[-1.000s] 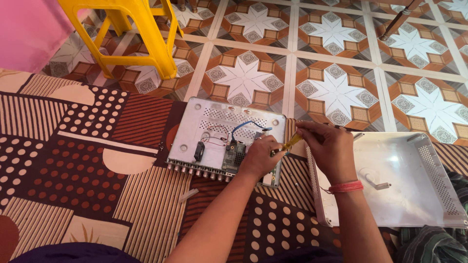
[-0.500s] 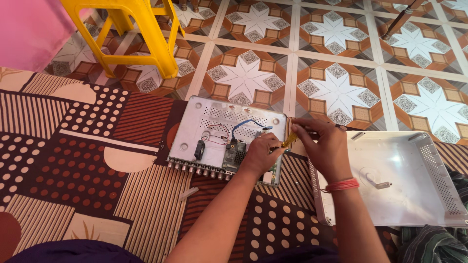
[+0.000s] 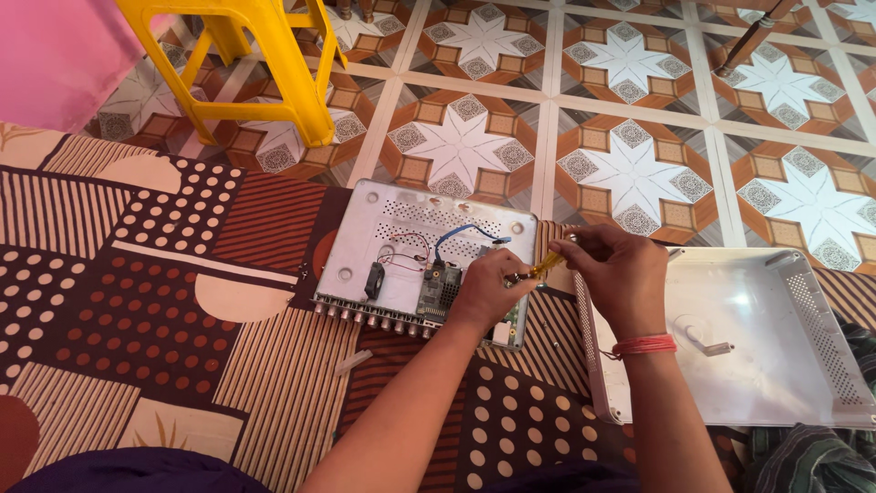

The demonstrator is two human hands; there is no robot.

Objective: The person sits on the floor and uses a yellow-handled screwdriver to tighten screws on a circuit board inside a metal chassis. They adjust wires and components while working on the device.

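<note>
I see the opened white metal electronics chassis [image 3: 401, 242] lying on the patterned brown mat [image 3: 137, 301], its green circuit board exposed. My left hand [image 3: 484, 290] presses closed on the board's right end; my right hand [image 3: 620, 269] grips a yellow-handled screwdriver [image 3: 546, 265]. The white cover [image 3: 776, 347] lies right; a yellow plastic stool [image 3: 265, 64] stands far left.

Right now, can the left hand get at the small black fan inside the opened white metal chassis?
Probably yes: the left hand rests on the opened white metal chassis, and the small black fan lies uncovered just to its left, with only thin red wires nearby.
</note>
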